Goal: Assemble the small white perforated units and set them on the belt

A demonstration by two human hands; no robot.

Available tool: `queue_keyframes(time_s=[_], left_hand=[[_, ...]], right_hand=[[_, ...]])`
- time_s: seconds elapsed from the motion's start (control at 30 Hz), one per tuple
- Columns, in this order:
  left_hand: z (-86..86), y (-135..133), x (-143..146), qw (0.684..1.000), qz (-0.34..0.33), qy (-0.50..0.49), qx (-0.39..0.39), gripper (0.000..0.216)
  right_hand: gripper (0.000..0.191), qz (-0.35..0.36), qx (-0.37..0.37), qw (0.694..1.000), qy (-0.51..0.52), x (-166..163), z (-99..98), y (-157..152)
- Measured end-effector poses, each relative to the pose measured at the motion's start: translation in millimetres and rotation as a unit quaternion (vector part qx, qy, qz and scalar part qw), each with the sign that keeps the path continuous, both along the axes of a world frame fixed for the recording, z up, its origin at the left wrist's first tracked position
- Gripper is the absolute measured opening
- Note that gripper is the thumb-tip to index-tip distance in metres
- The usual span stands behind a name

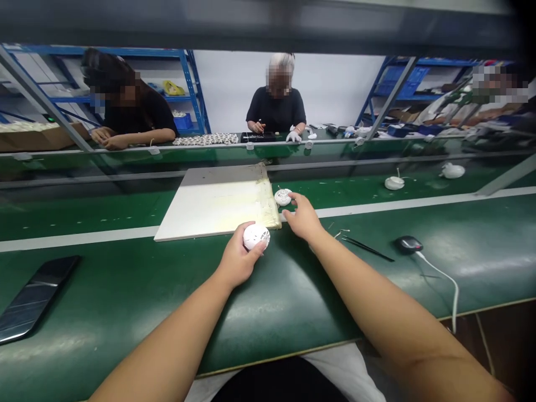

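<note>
My left hand (237, 259) grips a white perforated ball (255, 237) at the near right corner of a white board (213, 206), which lies on the green bench top (125, 329). My right hand (304, 216) rests just right of that corner, fingers apart and empty. Its fingertips are very close to a second white perforated round piece (283, 197), though I cannot tell if they touch it. A pair of black-tipped tweezers (368, 249) lies to the right of my right hand.
A computer mouse (408, 244) with a white cable sits at right, and a dark phone (36, 298) lies at left. Two white round pieces (394, 182) (451, 171) stand farther back. Beyond a glass divider (268, 159), two seated people work at the opposite bench.
</note>
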State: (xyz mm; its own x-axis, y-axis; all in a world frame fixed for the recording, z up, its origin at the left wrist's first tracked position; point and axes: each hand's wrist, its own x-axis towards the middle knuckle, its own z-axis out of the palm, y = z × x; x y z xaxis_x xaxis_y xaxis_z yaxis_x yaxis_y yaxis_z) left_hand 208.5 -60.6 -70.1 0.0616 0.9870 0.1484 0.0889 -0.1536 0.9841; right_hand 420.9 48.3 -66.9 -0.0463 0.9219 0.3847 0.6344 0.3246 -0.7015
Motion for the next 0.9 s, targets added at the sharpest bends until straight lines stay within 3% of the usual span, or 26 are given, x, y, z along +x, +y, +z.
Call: queue_keyframes(time_s=[0.1, 0.27, 0.37, 0.47, 0.53, 0.63, 0.7, 0.8, 0.9], left_hand=[[0.2, 2.4, -1.0, 0.999, 0.006, 0.034, 0.021, 0.059], [5.0, 2.6, -4.8, 0.999, 0.02, 0.013, 0.032, 0.068], [6.0, 4.4, -6.7, 0.998, 0.042, -0.037, 0.035, 0.075], [6.1, 6.4, -8.0, 0.996, 0.053, -0.049, 0.044, 0.067], [6.3, 6.2, -7.9, 0.996, 0.055, -0.042, 0.06, 0.063], [7.1, 3.1, -6.3, 0.995, 0.054, -0.013, 0.078, 0.062], [7.8, 0.1, -4.8, 0.996, 0.048, 0.009, 0.08, 0.061], [9.1, -4.0, -3.3, 0.997, 0.041, 0.013, 0.067, 0.062], [10.1, -6.5, -3.2, 0.997, 0.044, -0.009, 0.056, 0.062]], right_hand=[[0.071, -0.005, 0.024, 0.992, -0.123, 4.6, -1.4, 43.1], [0.071, -0.01, 0.003, 0.989, -0.145, -0.9, -6.7, 69.4], [0.064, -0.012, 0.054, 0.99, -0.132, 3.6, 1.5, 48.2], [0.059, 0.069, 0.079, 0.991, -0.085, 18.4, 22.1, 5.4], [0.059, 0.208, -0.016, 0.978, -0.031, 31.6, 37.4, -25.9], [0.063, 0.398, -0.187, 0.895, 0.072, 50.9, 51.9, -62.0], [0.064, 0.461, -0.251, 0.843, 0.117, 61.9, 53.9, -75.5], [0.062, 0.482, -0.271, 0.824, 0.125, 74.8, 52.1, -83.2], [0.06, 0.456, -0.255, 0.848, 0.084, 81.5, 49.7, -80.7]])
